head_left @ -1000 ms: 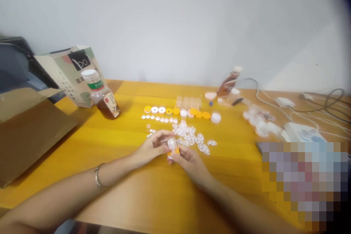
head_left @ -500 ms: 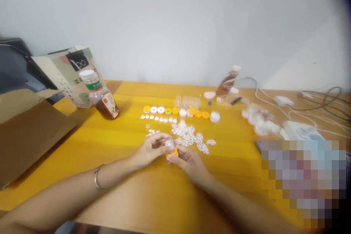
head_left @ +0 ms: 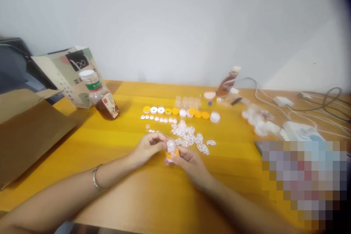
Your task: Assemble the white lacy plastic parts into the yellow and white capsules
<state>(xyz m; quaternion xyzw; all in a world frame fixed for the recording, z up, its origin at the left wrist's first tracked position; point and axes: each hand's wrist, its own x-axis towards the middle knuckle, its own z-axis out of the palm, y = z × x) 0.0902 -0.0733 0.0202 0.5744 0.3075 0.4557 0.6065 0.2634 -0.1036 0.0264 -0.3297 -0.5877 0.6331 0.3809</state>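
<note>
Running along the bottom, the near edge of the smooth, yellow-brown wooden table (head_left: 153,204) leaves a broad stretch of wood between itself and two bare forearms, the left one ringed by one metal bracelet (head_left: 95,177). Above the wood, the right hand (head_left: 193,162) pinches one small rounded piece (head_left: 172,150), clear on top with an orange band, between thumb and fingers; the left hand (head_left: 146,149) is curled with its fingertips at the piece's upper left, but blur hides whether they grip it. Just beyond lie flat white openwork pieces (head_left: 189,137), overlapping too much to count. Next comes a line of eight tiny pointed white pieces (head_left: 157,118), then a row of about eleven round discs (head_left: 168,111), orange and white, some with center holes. Behind these stand about four clear, blocky plastic containers (head_left: 188,102). Two bottles of brown liquid flank the rows well apart: a square-bodied bottle (head_left: 105,104) at left before one paper bag (head_left: 79,76), and a slimmer bottle (head_left: 228,83) near the far edge, by the wall.
</note>
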